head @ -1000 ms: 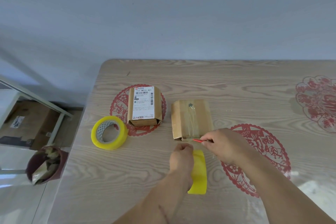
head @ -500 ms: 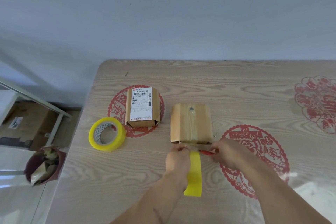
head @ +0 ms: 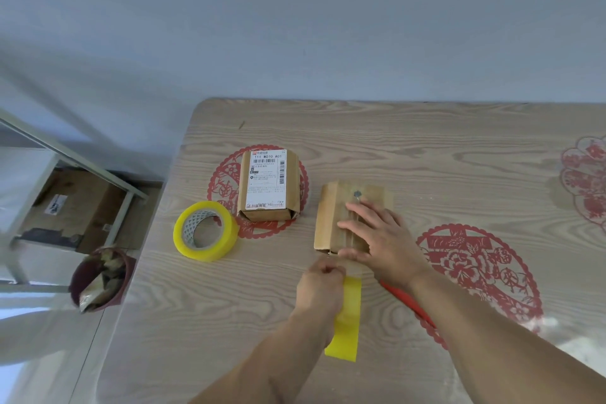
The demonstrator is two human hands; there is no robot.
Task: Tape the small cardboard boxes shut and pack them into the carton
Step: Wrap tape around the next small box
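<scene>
Wood-grain desk (head: 426, 147) lies under both your hands. Your right hand (head: 380, 239) presses flat, fingers straight, on the plain cardboard box (head: 328, 223) just ahead of your left hand (head: 323, 285). Your left hand grips a yellow tape roll (head: 346, 318), fingers curled round it. Farther left of your hands sit a labelled box (head: 267, 184) and a second tape roll (head: 206, 230). Beneath your right wrist lies a red tool (head: 406, 300).

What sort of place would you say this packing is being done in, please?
Probably a home room used for packing, not a warehouse: a wood-grain table decorated with red paper-cut motifs, a plain wall behind, two small cardboard boxes and a tape roll on it.
</scene>
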